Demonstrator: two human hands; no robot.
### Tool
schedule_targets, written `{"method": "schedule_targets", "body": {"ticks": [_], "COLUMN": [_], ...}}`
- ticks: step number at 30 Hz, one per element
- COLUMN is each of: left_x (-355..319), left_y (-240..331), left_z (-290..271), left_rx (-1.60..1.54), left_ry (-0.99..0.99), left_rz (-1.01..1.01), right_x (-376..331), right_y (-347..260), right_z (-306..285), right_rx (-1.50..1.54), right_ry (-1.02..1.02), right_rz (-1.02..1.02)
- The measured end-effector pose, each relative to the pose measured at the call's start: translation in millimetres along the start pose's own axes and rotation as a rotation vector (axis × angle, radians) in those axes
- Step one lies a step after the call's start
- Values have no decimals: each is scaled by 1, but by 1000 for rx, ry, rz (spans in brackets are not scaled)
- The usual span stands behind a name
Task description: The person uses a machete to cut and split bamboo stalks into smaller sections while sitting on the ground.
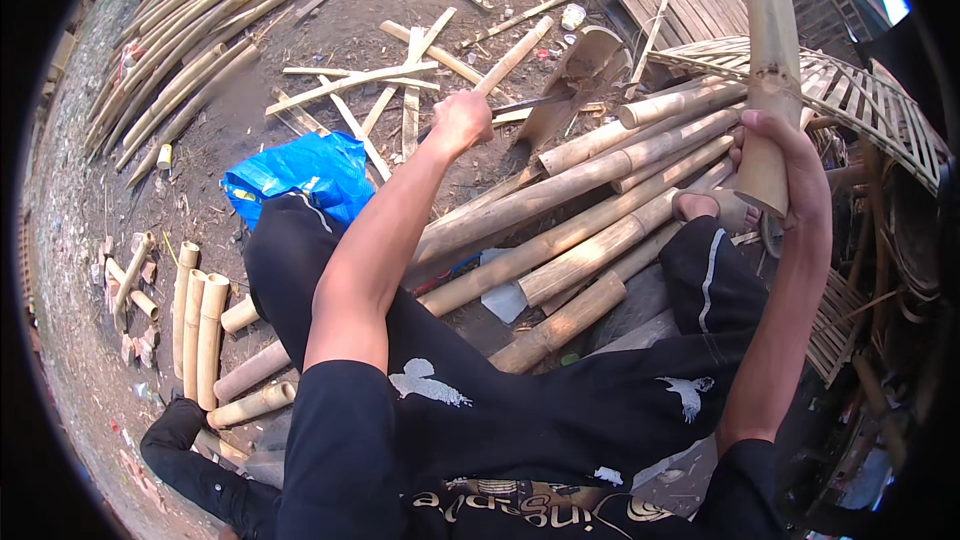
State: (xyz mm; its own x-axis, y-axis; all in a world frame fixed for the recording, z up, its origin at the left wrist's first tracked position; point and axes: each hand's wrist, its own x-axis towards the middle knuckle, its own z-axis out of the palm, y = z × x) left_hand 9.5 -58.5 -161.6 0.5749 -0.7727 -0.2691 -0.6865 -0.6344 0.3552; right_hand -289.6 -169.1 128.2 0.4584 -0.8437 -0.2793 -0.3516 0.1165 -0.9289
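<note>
My left hand [463, 123] is closed in a fist around a long knife, whose thin dark blade [535, 102] points right across the ground. Behind the fist a split bamboo strip [516, 55] slants away; I cannot tell whether the hand touches it. On the right, my right hand [785, 150] grips a thick bamboo pole [768, 40] near its cut lower end and holds it raised, nearly upright. Below and between the hands, several bamboo poles [590, 180] lie in a pile by my legs.
Long bamboo poles [220, 15] are heaped at the far left. Split strips [385, 90] lie crossed on the dirt beyond a blue plastic bag [300, 175]. Short bamboo pieces [195, 325] stand and lie at the left. A slatted bamboo panel [880, 115] juts in at the right.
</note>
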Motion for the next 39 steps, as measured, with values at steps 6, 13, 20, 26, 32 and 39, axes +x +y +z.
{"method": "schedule_targets", "body": {"ticks": [6, 13, 20, 26, 32, 39], "left_x": [0, 2, 10, 12, 6, 15], "left_y": [15, 12, 2, 0, 3, -25], "left_z": [-6, -1, 71, 65, 65, 126], "left_rx": [24, 29, -57, -92, -109, -31], "left_ry": [-39, -90, -61, -46, -61, 81], "left_rz": [-1, -57, -69, -111, -119, -109], "right_x": [-15, -52, -47, -67, -9, -82], "right_y": [-72, 141, 191, 31, 55, 312], "right_z": [-61, 101, 64, 8, 20, 78], "right_rx": [-266, -460, -201, -129, -107, -395], "right_ry": [244, 117, -78, 314, 698, -13], "right_rz": [-800, -37, 347, -290, -858, 457]}}
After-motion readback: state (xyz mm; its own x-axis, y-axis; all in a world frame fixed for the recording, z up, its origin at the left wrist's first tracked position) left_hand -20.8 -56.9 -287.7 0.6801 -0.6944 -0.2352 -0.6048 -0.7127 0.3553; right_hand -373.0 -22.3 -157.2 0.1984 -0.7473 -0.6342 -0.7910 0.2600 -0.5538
